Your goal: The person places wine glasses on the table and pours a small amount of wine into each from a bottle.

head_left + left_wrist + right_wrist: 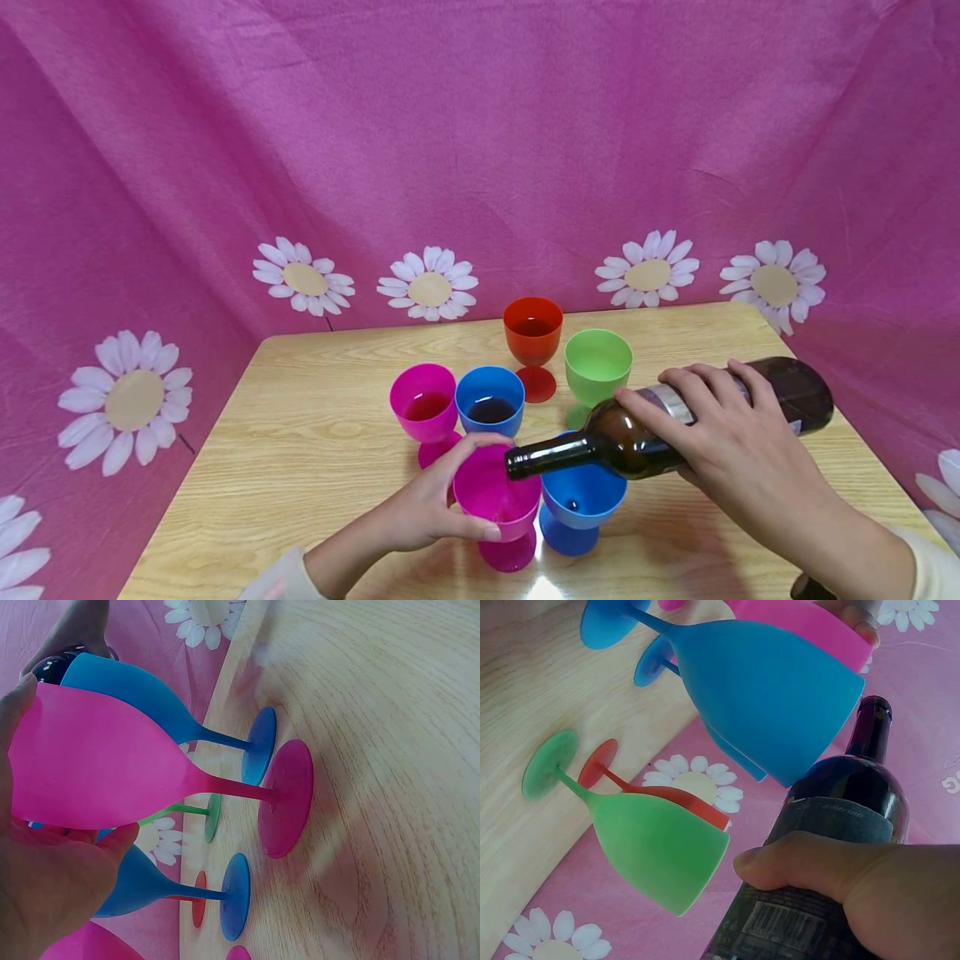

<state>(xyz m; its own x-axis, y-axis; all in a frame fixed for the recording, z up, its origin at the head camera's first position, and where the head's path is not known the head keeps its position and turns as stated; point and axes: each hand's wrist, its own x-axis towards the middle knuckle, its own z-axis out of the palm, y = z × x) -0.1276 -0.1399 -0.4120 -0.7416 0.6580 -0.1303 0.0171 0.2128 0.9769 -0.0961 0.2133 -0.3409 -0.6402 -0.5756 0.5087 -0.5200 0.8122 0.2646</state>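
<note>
My left hand (426, 503) holds a pink goblet (516, 528) round its bowl, thumb on the near side. In the left wrist view, the base of this pink goblet (289, 799) stands on the table. My right hand (738, 437) grips a dark glass wine bottle (626, 440) round its labelled body. The bottle lies tilted nearly level, its mouth over the pink goblet's rim; whether liquid is flowing is hard to tell. Under the bottle's neck and shoulder stands a blue goblet (576, 510), partly hidden, with a dark spot inside.
Behind these stand another pink goblet (423, 421) with red liquid, another blue goblet (491, 390) with dark liquid, a red goblet (533, 342) with dark liquid, and a green goblet (597, 367). A dark round object (810, 588) shows at the table's near right. A pink flowered cloth (480, 150) surrounds the wooden table (300, 433).
</note>
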